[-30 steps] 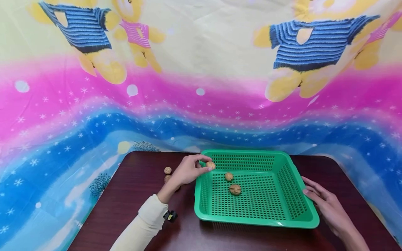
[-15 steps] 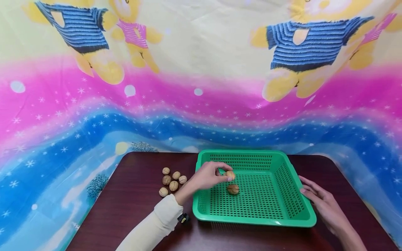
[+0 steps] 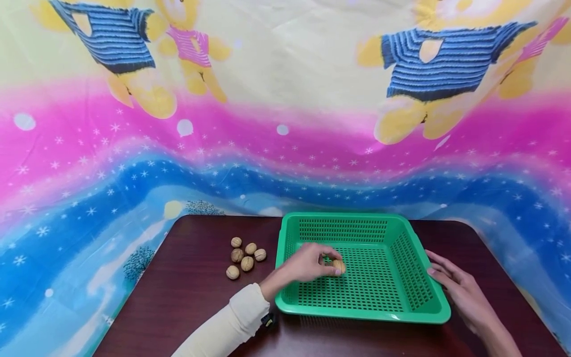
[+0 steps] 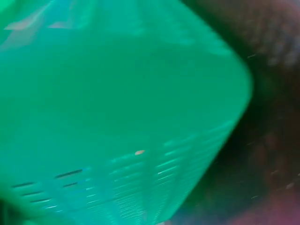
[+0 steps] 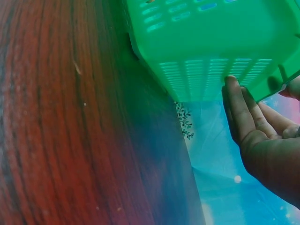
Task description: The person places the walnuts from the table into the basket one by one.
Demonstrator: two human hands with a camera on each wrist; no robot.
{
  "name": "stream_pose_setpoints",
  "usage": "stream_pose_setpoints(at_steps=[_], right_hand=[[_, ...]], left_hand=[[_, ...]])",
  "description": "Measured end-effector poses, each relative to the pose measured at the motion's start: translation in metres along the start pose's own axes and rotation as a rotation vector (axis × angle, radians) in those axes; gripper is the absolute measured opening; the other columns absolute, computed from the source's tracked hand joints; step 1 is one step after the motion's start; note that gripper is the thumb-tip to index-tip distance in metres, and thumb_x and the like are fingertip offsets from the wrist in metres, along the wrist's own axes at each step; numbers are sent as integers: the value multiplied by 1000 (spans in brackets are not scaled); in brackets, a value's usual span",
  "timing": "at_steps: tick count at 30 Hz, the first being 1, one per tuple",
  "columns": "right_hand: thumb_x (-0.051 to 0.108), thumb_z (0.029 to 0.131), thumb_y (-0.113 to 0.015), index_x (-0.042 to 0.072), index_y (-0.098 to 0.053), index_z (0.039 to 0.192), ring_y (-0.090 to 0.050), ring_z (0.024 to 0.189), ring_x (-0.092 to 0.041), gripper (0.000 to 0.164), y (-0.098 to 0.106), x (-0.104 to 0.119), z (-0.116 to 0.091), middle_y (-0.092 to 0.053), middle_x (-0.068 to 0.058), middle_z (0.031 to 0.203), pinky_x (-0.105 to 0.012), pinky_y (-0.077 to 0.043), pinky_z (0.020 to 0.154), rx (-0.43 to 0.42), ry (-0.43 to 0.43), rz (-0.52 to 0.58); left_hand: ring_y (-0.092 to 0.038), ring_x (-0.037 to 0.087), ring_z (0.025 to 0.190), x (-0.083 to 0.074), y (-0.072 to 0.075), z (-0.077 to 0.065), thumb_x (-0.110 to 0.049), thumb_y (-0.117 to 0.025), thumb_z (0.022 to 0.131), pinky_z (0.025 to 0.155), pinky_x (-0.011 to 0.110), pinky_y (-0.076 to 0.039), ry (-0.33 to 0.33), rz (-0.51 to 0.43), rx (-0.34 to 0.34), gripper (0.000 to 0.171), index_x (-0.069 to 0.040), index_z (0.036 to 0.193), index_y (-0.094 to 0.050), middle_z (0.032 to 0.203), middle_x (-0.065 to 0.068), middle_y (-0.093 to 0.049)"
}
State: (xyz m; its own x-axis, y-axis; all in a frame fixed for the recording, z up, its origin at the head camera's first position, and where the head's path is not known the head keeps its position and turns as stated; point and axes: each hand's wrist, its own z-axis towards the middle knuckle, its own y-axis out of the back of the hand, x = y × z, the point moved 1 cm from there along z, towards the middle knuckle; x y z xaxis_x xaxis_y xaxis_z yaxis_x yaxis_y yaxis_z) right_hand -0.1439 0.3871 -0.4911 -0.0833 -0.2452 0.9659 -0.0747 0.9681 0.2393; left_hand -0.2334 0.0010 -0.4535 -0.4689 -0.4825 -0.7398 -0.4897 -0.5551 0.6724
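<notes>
My left hand reaches over the left rim into a green plastic basket, pinching a walnut between thumb and fingers low over the slotted floor. The hand covers part of that floor, so other walnuts seen there earlier are hidden. In the left wrist view only the basket's blurred outer wall shows. At the basket's right side rests my right hand, its straight fingers against the slotted outer wall and its thumb at the rim, as the right wrist view shows.
Several walnuts lie loosely grouped on the dark wooden table, left of the basket. Behind the table hangs a colourful cloth with printed bears. A small dark device is on the left wrist.
My left hand has carried its walnut rightward and nearer, from over the left rim to low inside the basket. The table walnuts have come out from behind the arm. The right hand stays put.
</notes>
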Motion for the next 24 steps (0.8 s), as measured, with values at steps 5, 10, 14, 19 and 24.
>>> stream_pose_setpoints(at_steps=[5,10,14,19,24], right_hand=[[29,117,-50,16,-21,173,-75,105,-3,65,0,-3,0,-68,31,121,-36,-64,80,6,-11,-3],[29,117,-49,17,-21,174,-75,105,-3,65,1,-3,0,-68,32,122,-37,-64,80,12,-12,0],[30,117,-49,18,-21,174,-76,105,-4,65,1,-3,0,-67,33,122,-39,-65,80,14,-16,7],[29,117,-49,18,-22,174,-76,105,-4,64,1,-2,0,-68,32,123,-40,-65,79,19,-8,18],[28,117,-49,18,-22,173,-76,105,-5,64,1,-2,1,-69,30,123,-39,-65,79,17,3,28]], left_hand=[[-52,-2,66,5,-6,-3,-31,-81,99,67,17,-47,-17,55,23,31,-18,127,-79,119,-7,-72],[-59,-4,73,5,-8,-4,-30,-81,99,71,17,-50,-25,106,61,29,-20,126,-79,113,-10,-71],[-59,-4,73,5,-9,-4,-30,-82,98,72,17,-50,-14,148,74,28,-20,124,-80,112,-11,-74],[-58,-5,73,4,-9,-4,-29,-84,96,72,17,-48,0,170,86,28,-21,123,-80,112,-11,-77],[-58,-4,72,3,-9,-4,-29,-84,96,71,17,-47,12,176,95,29,-21,123,-80,111,-11,-79]])
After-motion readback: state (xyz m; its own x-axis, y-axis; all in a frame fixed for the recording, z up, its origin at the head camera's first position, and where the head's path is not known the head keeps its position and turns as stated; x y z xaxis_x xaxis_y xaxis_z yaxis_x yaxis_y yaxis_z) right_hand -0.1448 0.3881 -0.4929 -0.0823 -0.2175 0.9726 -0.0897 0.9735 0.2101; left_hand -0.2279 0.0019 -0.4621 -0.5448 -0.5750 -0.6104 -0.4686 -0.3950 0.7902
